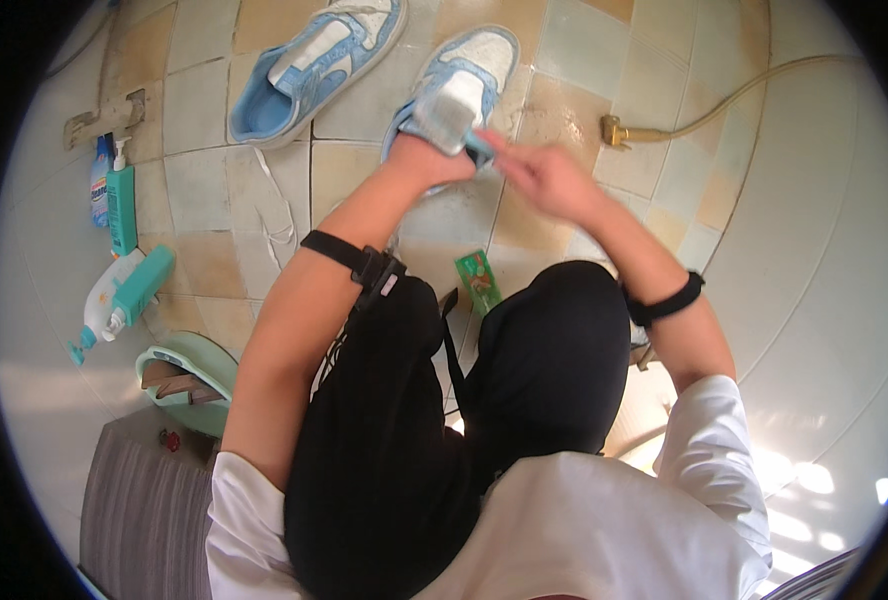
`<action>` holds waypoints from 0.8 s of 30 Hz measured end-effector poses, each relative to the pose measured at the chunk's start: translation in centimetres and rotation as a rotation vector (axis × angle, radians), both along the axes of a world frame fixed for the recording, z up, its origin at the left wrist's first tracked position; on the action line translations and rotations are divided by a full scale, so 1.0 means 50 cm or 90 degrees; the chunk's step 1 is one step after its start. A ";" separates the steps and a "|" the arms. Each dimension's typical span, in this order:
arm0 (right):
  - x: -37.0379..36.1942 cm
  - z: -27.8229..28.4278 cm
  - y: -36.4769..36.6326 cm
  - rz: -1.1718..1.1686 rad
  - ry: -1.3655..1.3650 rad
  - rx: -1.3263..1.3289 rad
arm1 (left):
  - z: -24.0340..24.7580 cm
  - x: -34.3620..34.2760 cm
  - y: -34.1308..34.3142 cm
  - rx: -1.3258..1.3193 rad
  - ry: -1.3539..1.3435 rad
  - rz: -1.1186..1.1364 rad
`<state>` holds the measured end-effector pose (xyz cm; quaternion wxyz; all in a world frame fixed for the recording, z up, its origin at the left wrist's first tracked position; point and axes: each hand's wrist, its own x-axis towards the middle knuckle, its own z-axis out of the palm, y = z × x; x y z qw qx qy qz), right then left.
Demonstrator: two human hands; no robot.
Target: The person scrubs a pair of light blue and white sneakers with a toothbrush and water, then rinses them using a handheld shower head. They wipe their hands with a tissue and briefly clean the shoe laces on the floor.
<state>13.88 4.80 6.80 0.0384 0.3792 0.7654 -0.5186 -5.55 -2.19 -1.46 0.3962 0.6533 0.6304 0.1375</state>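
A blue-and-white sneaker [484, 62] stands on the tiles in front of me, its toe pointing away. At its heel opening my left hand [430, 162] holds it, the fingers mostly hidden by the shoe and brush. My right hand [554, 182] is closed round the blue handle of a scrub brush [444, 120]. The brush head, smeared by motion, lies over the sneaker's tongue and lace area. Left of it stands the matching sneaker [329, 75], untouched, with a loose white shoelace [279, 205] on the floor below it.
A green packet [478, 280] lies near my knees. Several bottles, one a teal pump bottle [122, 205], are along the left wall. Below them is a pale green basin [189, 365]. A hose [744, 105] with a brass fitting lies at the right.
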 end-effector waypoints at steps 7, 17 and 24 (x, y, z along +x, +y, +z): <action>0.018 -0.007 0.004 0.036 -0.053 0.092 | -0.018 0.004 0.001 0.126 0.021 0.017; 0.019 0.026 -0.013 0.030 -0.062 0.084 | 0.001 0.003 -0.012 0.142 0.101 0.001; 0.233 0.007 -0.031 -0.352 -0.214 0.172 | 0.020 -0.001 -0.017 0.172 0.079 -0.046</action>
